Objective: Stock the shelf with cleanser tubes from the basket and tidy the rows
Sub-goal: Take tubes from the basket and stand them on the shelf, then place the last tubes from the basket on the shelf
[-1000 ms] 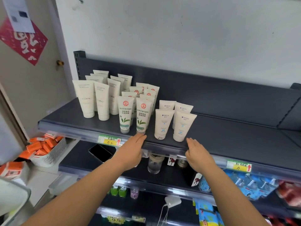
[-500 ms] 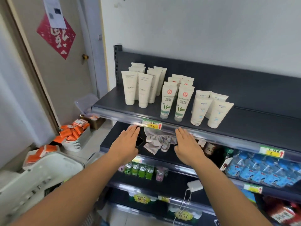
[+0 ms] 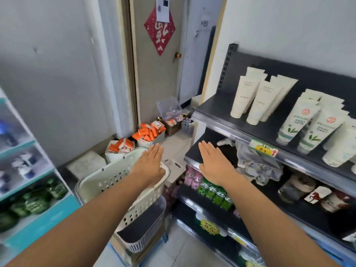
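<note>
Cream cleanser tubes [image 3: 256,99] stand cap-down in rows on the dark top shelf [image 3: 215,112] at the right, with green-leaf tubes [image 3: 300,122] beside them and white tubes [image 3: 341,149] at the frame's edge. A cream perforated basket [image 3: 107,180] sits low at the centre-left; its inside is hidden by my left arm. My left hand [image 3: 150,164] hovers flat over the basket's far rim, fingers straight, holding nothing. My right hand [image 3: 213,162] is flat too, in front of the second shelf's left end, empty.
A grey basket [image 3: 146,232] sits under the cream one. Orange packets [image 3: 148,133] fill a white bin on the floor by the door. A crumpled plastic bag [image 3: 256,162] lies on the second shelf. Another rack [image 3: 28,170] with bottles stands at the left.
My view has swung left and down from the shelf toward the basket. Both hands left the top shelf's front edge and dropped lower; the left one now hovers over the cream basket.
</note>
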A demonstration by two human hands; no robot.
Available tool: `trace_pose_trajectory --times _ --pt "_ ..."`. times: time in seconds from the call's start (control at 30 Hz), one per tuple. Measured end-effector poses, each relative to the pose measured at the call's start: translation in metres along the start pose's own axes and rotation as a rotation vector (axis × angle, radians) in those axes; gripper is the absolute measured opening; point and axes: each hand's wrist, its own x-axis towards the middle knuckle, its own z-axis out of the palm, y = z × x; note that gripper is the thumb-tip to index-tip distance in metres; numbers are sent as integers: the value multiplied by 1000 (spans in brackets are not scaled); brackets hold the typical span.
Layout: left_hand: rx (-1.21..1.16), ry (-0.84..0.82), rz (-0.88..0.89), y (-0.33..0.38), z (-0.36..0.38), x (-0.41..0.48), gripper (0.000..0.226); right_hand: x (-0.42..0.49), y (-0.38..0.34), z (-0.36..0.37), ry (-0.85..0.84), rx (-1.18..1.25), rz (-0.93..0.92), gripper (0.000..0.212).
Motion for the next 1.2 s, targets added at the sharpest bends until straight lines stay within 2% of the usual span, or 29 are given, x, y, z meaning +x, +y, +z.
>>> trace_pose_trajectory --times 0.4,0.63,0.9,1.0,1.2 --pt "-36 19 -293 -113 19 -6 78 127 -89 30 -77 25 -335 71" --pt "-60 -92 -468 -153 52 10 77 197 -116 69 -204 8 -506 68" --pt "-253 -231 -704 -181 119 12 73 240 -131 139 -406 -28 -639 67" --pt "-367 -285 -811 -185 143 12 79 248 -135 167 -511 -46 -667 68" --pt "-614 -422 -1029 -183 191 18 86 258 -131 225 -678 -72 -628 69"
